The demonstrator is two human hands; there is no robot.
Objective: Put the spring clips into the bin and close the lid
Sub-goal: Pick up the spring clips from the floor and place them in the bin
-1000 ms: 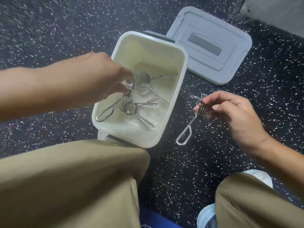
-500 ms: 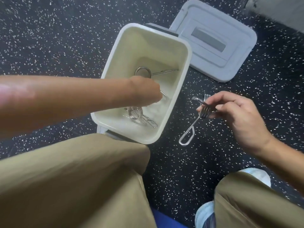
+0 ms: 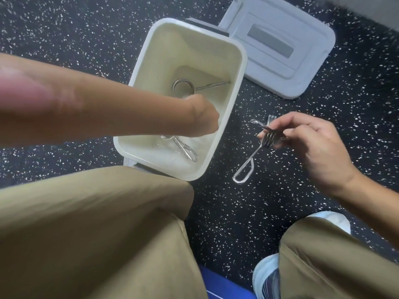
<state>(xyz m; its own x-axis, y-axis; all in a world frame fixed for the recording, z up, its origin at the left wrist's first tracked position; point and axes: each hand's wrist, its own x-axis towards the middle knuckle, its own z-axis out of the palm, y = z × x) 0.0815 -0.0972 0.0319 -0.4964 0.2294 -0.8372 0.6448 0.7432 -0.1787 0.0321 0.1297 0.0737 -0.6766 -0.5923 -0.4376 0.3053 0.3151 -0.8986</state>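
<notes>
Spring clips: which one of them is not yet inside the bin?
The spring clip pinched in the right hand, held above the floor beside the bin. The other clips lie on the bin's bottom, under the left hand.

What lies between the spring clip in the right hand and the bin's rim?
Only bare speckled floor separates the spring clip, held in the right hand, from the bin's rim, seen in the head view.

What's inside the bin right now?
Inside the bin: one spring clip lying at the far end and another clip at the near end. The left hand reaches in and covers the middle, so anything beneath it is hidden.
</notes>
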